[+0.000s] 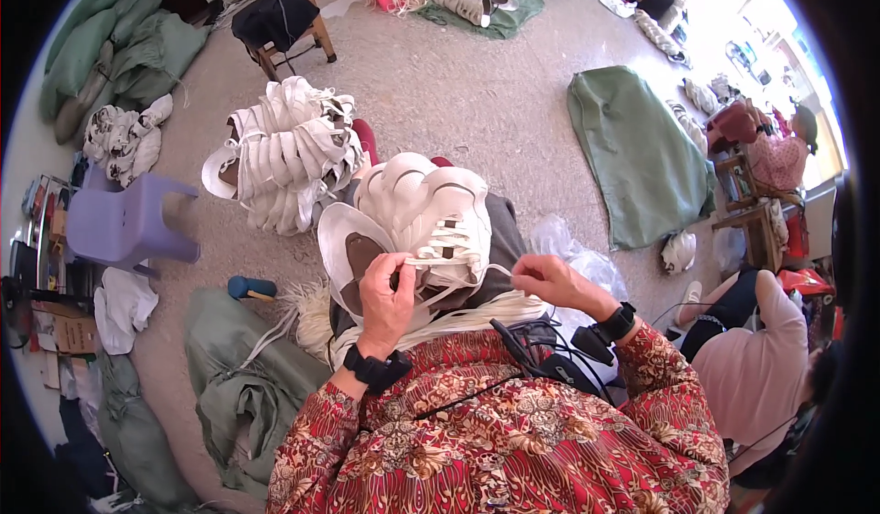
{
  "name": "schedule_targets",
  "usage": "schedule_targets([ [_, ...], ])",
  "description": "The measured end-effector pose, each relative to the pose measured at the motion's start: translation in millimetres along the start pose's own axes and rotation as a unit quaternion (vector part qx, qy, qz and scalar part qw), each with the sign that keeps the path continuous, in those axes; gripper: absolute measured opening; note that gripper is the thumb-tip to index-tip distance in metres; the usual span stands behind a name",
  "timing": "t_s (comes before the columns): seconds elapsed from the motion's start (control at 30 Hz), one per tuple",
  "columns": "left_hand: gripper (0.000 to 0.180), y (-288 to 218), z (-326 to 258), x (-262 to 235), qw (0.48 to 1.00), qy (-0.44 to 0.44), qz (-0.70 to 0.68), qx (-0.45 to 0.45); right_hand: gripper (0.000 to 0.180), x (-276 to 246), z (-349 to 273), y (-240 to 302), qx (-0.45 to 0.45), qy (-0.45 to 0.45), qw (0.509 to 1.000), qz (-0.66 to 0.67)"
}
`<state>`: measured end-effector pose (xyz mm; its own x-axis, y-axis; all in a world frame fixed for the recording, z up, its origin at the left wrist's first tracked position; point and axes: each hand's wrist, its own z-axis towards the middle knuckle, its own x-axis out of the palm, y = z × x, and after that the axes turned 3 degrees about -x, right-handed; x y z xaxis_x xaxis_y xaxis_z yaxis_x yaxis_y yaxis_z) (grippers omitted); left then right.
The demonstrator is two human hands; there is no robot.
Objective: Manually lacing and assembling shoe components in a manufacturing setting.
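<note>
Across my lap lies a nested stack of white shoe uppers (pixel 423 198), the nearest one with its eyelets and a partly threaded lace facing me. At the left edge of that lacing my left hand (pixel 385 301) is closed, its fingertips pinching the upper; whether lace is also caught there I cannot tell. My right hand (pixel 561 285), to the right of the upper, pinches a white shoelace (pixel 498 269) that runs out from the eyelets. A bundle of loose white laces (pixel 486 315) lies over my lap beneath both hands.
Another stack of laced uppers (pixel 289 152) stands ahead on the left, near a purple plastic stool (pixel 128 216). Green sacks (pixel 632 156) lie on the floor on both sides. A blue-headed mallet (pixel 251 287) is at left. Close on my right sits a person in pink (pixel 756 367).
</note>
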<state>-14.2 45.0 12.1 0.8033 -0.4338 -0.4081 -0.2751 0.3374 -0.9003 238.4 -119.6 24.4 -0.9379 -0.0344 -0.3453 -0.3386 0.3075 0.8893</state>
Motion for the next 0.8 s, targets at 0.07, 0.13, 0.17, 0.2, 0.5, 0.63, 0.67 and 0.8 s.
schedule_targets([
  [0.07,0.011,2,1,3,1.0,0.004,-0.02,-0.023,0.015,3,4,4,-0.041,-0.075,0.996,-0.019],
  [0.13,0.013,4,0,4,0.999,0.029,0.004,-0.026,0.02,8,9,1,-0.059,-0.107,0.992,-0.024],
  [0.17,0.014,6,-1,4,0.999,0.041,0.016,-0.028,0.02,9,11,2,-0.082,-0.104,0.991,-0.018],
  [0.2,0.015,8,0,3,0.998,0.054,0.029,-0.03,0.02,11,14,4,-0.105,-0.102,0.989,-0.012],
  [0.5,0.026,28,-14,-12,0.98,0.152,0.122,-0.035,0.032,17,52,-19,-0.065,-0.19,0.976,0.084],
  [0.63,0.031,37,-21,-24,0.971,0.176,0.158,-0.029,0.038,21,58,-7,-0.039,-0.162,0.972,0.167],
  [0.67,0.032,41,-31,-30,0.969,0.181,0.166,-0.027,0.037,21,57,-3,0.004,-0.176,0.962,0.21],
  [0.8,0.037,57,-44,-46,0.96,0.193,0.203,-0.018,0.042,10,37,27,0.081,0.121,0.976,0.164],
])
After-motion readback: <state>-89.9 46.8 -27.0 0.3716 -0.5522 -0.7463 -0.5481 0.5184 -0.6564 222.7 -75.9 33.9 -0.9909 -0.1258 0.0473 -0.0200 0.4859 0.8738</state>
